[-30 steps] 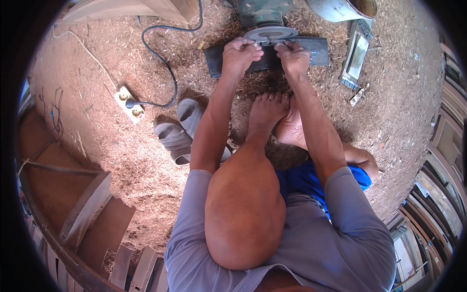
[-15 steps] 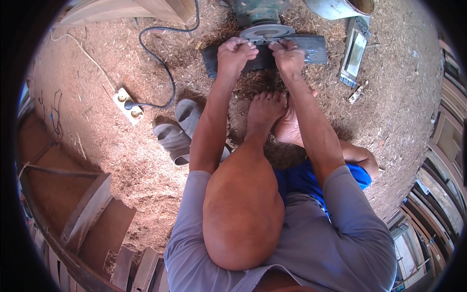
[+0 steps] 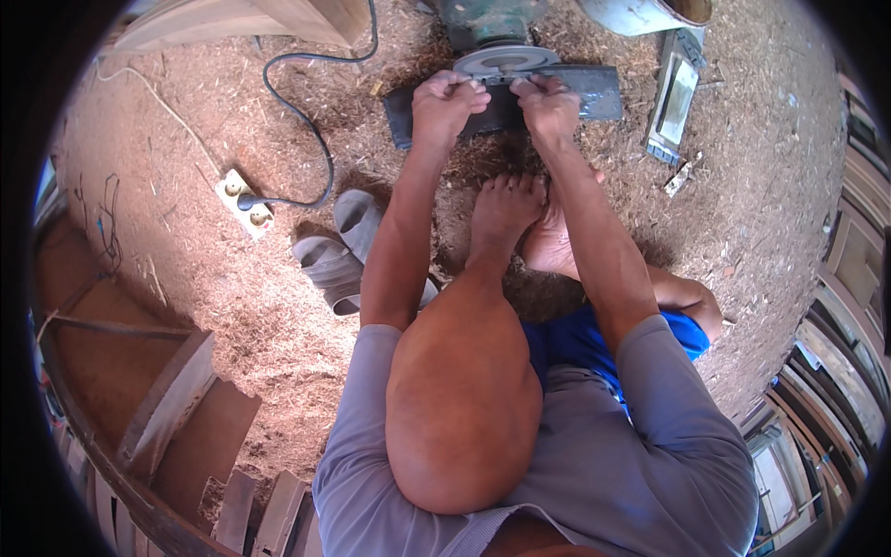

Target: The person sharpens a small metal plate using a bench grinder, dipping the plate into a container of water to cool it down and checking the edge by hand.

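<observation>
At the far middle, a grey grinding wheel [image 3: 506, 61] sits on the front of a green machine body [image 3: 487, 19]. My left hand [image 3: 443, 107] and my right hand [image 3: 550, 110] are both close against the wheel's near edge, one on each side. Their fingers are closed in a pinch on the ends of a thin dark strip [image 3: 501, 81], whose exact kind I cannot make out. Beneath my hands lies a wide dark plate [image 3: 601, 91], partly covered by them. Whether the strip touches the wheel is unclear.
Left of my bare feet [image 3: 506, 209] rest grey sandals [image 3: 334, 260]. A power strip [image 3: 245, 202] has a black cord [image 3: 327, 153] plugged in. A hand plane-like tool [image 3: 675, 100] lies right, near a white bucket [image 3: 640, 14]. Wood shavings cover the ground; boards [image 3: 849, 251] line the right.
</observation>
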`<action>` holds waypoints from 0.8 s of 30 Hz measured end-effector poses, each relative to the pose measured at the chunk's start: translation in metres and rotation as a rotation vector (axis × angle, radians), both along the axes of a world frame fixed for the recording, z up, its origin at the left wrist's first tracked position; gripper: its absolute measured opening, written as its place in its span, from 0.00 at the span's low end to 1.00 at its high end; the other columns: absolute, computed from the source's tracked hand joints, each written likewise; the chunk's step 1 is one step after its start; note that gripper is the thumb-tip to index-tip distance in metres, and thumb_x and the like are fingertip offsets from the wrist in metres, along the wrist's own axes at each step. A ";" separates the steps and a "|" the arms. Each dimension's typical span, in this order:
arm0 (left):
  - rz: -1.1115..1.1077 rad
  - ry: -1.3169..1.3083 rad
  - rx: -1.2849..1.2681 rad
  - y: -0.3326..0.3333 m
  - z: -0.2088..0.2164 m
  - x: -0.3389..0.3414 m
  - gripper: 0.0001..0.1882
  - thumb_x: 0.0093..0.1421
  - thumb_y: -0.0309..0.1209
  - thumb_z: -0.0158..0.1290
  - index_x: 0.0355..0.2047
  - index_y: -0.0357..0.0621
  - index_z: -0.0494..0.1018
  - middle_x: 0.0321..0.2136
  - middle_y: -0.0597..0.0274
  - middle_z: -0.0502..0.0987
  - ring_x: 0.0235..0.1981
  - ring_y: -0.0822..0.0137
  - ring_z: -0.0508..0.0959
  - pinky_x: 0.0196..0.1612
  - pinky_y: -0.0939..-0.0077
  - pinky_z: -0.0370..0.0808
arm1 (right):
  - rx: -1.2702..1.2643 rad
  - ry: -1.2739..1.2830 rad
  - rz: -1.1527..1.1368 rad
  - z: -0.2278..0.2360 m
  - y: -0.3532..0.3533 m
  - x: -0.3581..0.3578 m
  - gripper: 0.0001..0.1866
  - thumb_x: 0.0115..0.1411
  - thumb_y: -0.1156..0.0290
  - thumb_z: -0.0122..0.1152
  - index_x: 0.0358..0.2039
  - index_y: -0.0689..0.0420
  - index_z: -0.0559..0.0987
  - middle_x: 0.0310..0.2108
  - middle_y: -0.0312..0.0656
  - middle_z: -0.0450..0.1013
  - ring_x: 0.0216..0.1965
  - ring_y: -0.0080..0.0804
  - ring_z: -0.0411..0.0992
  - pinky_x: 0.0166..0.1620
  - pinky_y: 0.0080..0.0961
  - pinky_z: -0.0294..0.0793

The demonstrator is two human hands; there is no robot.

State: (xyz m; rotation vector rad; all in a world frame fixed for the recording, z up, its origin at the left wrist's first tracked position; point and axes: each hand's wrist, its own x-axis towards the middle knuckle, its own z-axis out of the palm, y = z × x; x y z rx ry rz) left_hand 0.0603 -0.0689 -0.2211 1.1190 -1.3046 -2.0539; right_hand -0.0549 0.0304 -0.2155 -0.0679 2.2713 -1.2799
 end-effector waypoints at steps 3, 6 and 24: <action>0.004 0.011 0.015 -0.001 0.002 0.002 0.07 0.60 0.23 0.54 0.35 0.30 0.72 0.30 0.50 0.79 0.29 0.65 0.82 0.32 0.75 0.82 | 0.064 0.059 0.052 0.000 0.000 -0.001 0.14 0.44 0.66 0.73 0.29 0.59 0.82 0.30 0.47 0.79 0.31 0.34 0.77 0.41 0.25 0.73; -0.013 -0.008 0.016 -0.001 0.008 0.005 0.07 0.60 0.23 0.54 0.36 0.31 0.71 0.31 0.50 0.79 0.29 0.66 0.82 0.32 0.75 0.82 | 0.044 0.088 0.127 0.000 0.002 -0.001 0.13 0.46 0.67 0.72 0.30 0.60 0.82 0.29 0.46 0.79 0.29 0.32 0.76 0.39 0.25 0.73; -0.053 -0.125 -0.084 -0.013 0.007 0.029 0.07 0.62 0.23 0.52 0.38 0.31 0.71 0.31 0.53 0.79 0.28 0.69 0.81 0.32 0.81 0.80 | -0.152 0.076 0.275 0.005 -0.004 0.016 0.10 0.60 0.72 0.57 0.33 0.67 0.80 0.27 0.41 0.80 0.24 0.20 0.71 0.31 0.19 0.72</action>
